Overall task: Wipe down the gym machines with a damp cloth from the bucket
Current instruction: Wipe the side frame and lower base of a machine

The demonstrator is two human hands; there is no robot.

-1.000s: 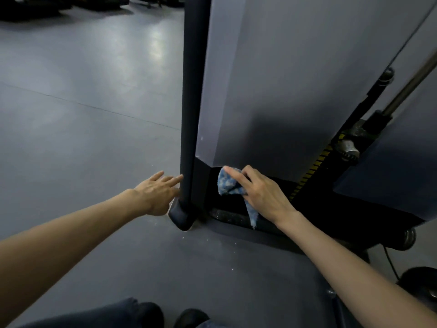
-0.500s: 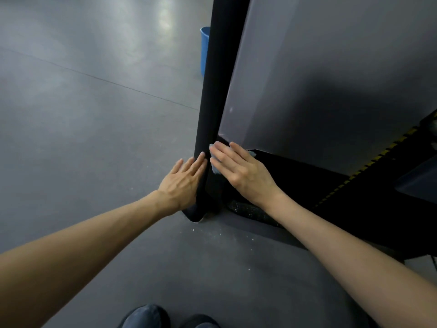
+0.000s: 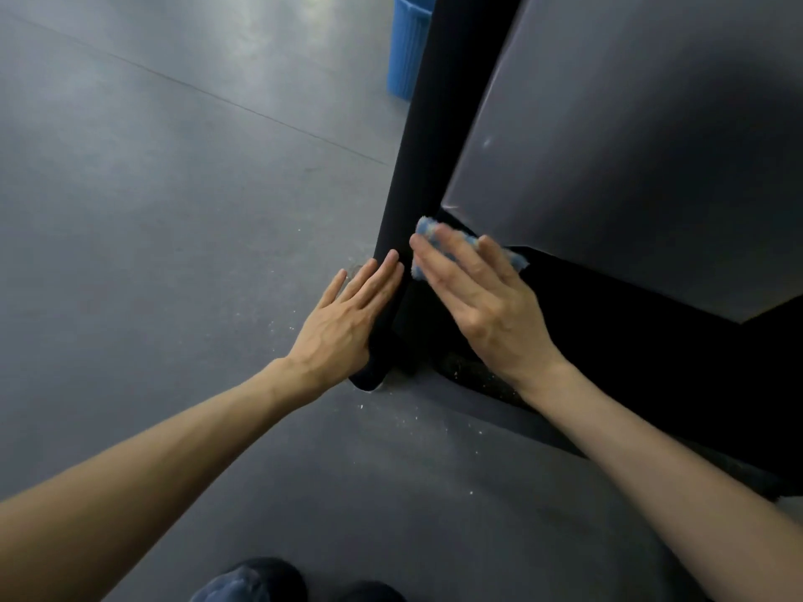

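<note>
At the foot of a gym machine, the grip is a flat one. The right hand presses a blue-and-white cloth against the corner where the black upright post meets the grey side panel. Its fingers are straight and spread rather than curled, and the cloth shows only past the fingertips and at the hand's outer edge. Just beside it, the left hand lies open on the other face of the post, fingers straight and close together. It holds nothing and appears to serve as a brace.

Below the right wrist, the machine's black base runs off into shadow, with a gritty ledge at its near edge. White specks dot the grey floor around the post's foot. A blue ribbed bucket stands on the floor behind the post, partly hidden by it and well apart from both hands. The toes of dark shoes show at the bottom edge.

The step in hand looks to be the wipe of the machine's lowest parts, at the joint of post and panel. The next move likely calls for sliding the cloth under steady palm pressure, either up the post or down onto the dusty ledge. The grit there may soon send the cloth to the bucket for a rinse.
</note>
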